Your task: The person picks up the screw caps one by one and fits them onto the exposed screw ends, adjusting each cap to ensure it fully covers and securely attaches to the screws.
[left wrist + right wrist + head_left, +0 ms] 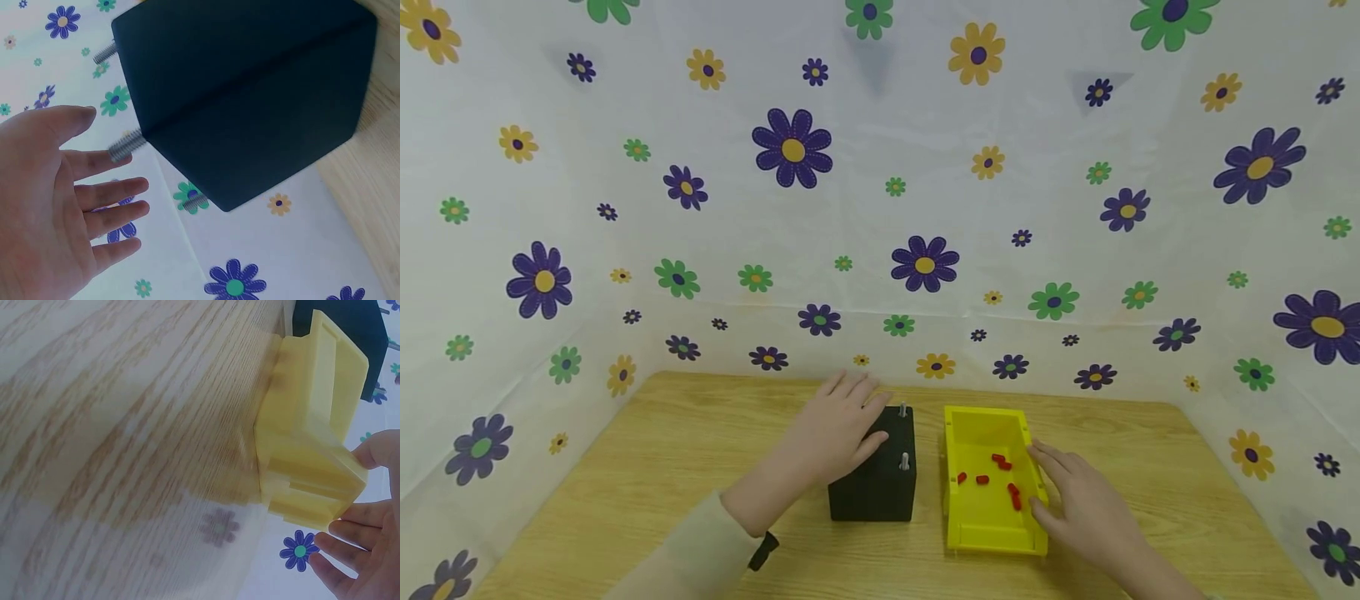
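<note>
A matte black box-shaped block (pixel 874 479) stands on the light wooden counter (pixel 662 467), near its middle, with two short threaded metal studs (pixel 904 460) sticking up from its top along the 3 o'clock edge. The person's left hand (pixel 838 433) lies flat over the block's top from the 9 o'clock side, fingers (pixel 850 387) straight and spread, reaching past the block's far edge toward 12 o'clock. The left wrist view shows that same hand (pixel 56 206) with palm open and fingers (pixel 112 215) apart, curled round nothing, and one stud (pixel 128 145) close by the fingertips; the block (pixel 250 100) fills the upper part of that view.

Just at 3 o'clock of the block, with a narrow strip of counter between them, sits a bright yellow open-topped plastic tray (pixel 966 533). Several small red pieces (pixel 1000 479) lie scattered on its floor. The right hand (pixel 1086 508) rests against the tray's 3 o'clock wall, fingers (pixel 1048 458) loosely extended along the rim, not wrapped round it. In the right wrist view the tray (pixel 312 456) is seen from outside, the fingertips (pixel 340 534) at its lower corner and the thumb (pixel 378 450) beside its wall; whether they press on it cannot be told.

White sheeting printed with purple, green and yellow flowers (pixel 793 148) hangs behind and to both sides of the counter.
</note>
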{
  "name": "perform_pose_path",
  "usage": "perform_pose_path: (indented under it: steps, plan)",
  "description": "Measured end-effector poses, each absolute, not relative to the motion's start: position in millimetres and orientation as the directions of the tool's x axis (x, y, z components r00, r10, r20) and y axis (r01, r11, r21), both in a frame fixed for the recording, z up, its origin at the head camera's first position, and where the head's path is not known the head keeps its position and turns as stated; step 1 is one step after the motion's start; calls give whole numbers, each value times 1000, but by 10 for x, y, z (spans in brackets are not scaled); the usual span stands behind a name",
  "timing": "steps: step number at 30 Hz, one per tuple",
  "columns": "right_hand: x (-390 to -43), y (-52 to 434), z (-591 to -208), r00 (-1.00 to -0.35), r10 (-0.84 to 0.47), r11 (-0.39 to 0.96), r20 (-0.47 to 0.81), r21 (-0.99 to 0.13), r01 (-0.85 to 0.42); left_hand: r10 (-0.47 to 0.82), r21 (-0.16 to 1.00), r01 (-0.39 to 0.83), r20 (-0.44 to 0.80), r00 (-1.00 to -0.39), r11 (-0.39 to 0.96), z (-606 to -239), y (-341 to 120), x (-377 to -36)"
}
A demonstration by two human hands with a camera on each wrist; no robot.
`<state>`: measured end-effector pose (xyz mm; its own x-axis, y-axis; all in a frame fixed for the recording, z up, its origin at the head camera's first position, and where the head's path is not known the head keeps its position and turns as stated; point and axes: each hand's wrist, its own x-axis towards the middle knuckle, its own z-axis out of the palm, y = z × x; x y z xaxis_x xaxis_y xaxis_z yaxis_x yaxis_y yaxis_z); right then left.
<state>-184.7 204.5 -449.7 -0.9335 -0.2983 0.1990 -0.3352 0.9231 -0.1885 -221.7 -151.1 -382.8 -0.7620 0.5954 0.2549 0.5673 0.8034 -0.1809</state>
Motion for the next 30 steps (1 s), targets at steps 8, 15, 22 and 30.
perform_pose_path:
  steps: [8,15,22,30]
  plan:
    - [-1846,2053,-4501,-927,-303,919,220,-190,-346,564,-152,544,278,-778,825,-3833,-1634,-2259]
    - [-1845,2050,-4493,-932,-297,921,207,-197,-337,529,-128,515,275,-803,848,-3837,-1737,-2299]
    - [-1842,2044,-4496,-940,-289,922,180,-213,-324,504,-126,489,278,-818,863,-3894,-1832,-2350]
    - [-1840,2043,-4497,-940,-290,923,181,-207,-325,464,-81,459,242,-852,885,-3977,-1922,-2392]
